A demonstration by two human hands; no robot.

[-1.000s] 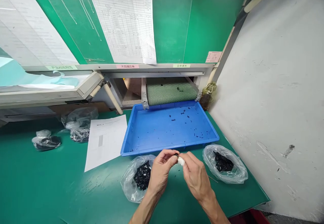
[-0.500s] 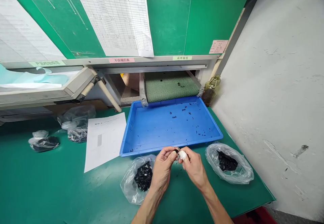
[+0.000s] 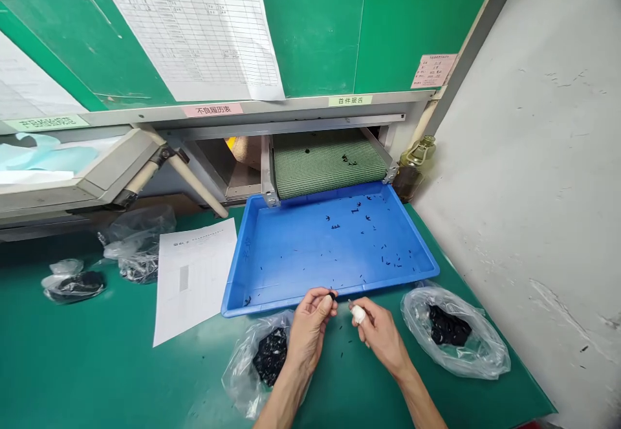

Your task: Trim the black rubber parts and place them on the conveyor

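Note:
My left hand [image 3: 310, 322] is closed, pinching a small black part [image 3: 332, 296] between thumb and fingertips near the tray's front edge. Just to its right, my right hand [image 3: 381, 332] is closed too, with a white wrap [image 3: 358, 314] around one digit. A tiny tip shows at its fingertips; what it belongs to is too small to make out. A gap separates the two hands. Beside my left wrist sits an open clear plastic bag [image 3: 237, 377] of black pieces [image 3: 270, 356]. Right of my right hand lies another open bag [image 3: 490, 354] holding black parts [image 3: 449, 325].
Beyond my hands stands a blue tray [image 3: 301, 248] with scattered black bits. A green conveyor belt [image 3: 330, 164] ends above its back edge. Left are a paper sheet [image 3: 194, 280] and knotted bags [image 3: 72, 286]. A bottle [image 3: 412, 170] stands near the wall [image 3: 533, 157].
My hands were together at the black part; now the right hand has drawn away to the right. The camera view has shifted slightly.

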